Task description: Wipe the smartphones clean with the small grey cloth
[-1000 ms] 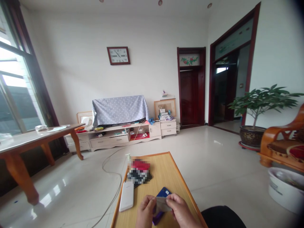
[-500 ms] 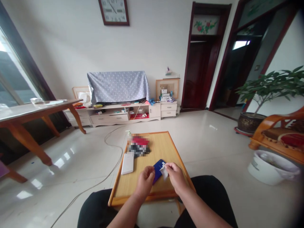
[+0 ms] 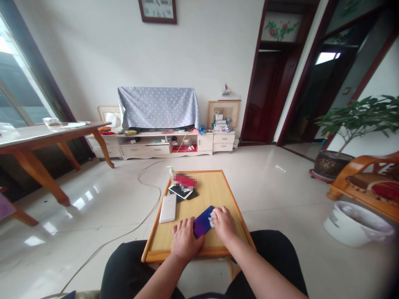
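A blue-purple smartphone [image 3: 203,222] lies back side up on the small wooden table [image 3: 212,187]. My left hand [image 3: 187,238] steadies it, fingers along its left edge and thumb at its lower edge. At the phone's upper right end, my right hand [image 3: 223,222] pinches a crumpled white wipe [image 3: 212,220] and presses it on the back. To the left lies a white smartphone [image 3: 168,208]. Behind that, a white-framed phone [image 3: 181,191] rests on a dark flat item [image 3: 192,195], and a red item [image 3: 185,181] is blurred out.
A pump bottle [image 3: 171,171] stands at the table's far left corner. A cable [image 3: 131,230] runs over the floor on the left. At the right are a white bin [image 3: 346,226], a potted plant [image 3: 332,164] and a wooden chair [image 3: 368,174].
My right hand has brought the wipe down onto the blue phone. My left hand, closed above the table before, has lowered and taken hold of the phone's edge. The view has tilted slightly down.
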The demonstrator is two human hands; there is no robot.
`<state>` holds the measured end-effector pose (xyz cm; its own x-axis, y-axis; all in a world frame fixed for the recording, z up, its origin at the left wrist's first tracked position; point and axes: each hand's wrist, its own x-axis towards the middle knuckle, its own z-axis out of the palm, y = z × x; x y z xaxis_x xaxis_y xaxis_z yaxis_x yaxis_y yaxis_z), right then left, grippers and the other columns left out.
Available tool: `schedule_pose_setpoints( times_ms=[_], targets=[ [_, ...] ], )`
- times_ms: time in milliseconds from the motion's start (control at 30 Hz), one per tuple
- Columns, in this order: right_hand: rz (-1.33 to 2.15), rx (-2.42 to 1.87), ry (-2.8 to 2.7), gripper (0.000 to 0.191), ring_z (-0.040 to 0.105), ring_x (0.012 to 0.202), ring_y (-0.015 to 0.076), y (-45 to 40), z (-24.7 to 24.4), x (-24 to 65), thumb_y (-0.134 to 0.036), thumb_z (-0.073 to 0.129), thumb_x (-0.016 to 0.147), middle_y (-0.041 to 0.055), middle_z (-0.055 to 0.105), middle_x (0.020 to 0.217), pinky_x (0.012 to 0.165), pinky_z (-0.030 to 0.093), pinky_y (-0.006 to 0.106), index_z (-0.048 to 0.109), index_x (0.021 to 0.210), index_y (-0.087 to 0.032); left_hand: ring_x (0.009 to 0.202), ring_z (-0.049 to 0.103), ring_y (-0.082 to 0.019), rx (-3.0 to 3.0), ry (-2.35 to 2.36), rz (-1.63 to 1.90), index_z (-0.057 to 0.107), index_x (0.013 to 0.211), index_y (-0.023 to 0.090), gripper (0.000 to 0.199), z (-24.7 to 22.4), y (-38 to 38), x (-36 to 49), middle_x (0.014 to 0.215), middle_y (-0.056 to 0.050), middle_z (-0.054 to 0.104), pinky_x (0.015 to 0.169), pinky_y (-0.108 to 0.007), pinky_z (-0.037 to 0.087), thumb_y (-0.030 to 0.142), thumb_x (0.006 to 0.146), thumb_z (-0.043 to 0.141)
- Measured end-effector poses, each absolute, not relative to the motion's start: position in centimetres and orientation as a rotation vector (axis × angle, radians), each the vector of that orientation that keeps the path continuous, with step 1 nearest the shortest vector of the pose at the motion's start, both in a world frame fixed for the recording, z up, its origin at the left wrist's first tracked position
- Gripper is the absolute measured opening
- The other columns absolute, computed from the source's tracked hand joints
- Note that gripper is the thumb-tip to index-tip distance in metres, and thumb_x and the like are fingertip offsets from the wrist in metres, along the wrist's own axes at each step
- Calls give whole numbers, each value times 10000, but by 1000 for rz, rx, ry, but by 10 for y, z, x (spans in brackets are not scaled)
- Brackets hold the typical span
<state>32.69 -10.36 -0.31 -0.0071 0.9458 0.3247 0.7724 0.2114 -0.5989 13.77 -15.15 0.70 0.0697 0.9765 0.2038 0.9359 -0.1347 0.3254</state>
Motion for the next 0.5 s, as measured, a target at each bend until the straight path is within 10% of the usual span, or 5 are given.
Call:
schedule_pose_setpoints(
  times_ms=[500],
  targets=[
    [304,-1731,-2334,554,110,1522,292,-122,16,331,-462,174,1046,31,389,1570,1187,-22,611,448,1490,-274,1156,526,-292,2248,1962,617,525,1301,228,628,-1,-152,132,1218,-90,643,986,-407,316,498,747,646]
  ],
)
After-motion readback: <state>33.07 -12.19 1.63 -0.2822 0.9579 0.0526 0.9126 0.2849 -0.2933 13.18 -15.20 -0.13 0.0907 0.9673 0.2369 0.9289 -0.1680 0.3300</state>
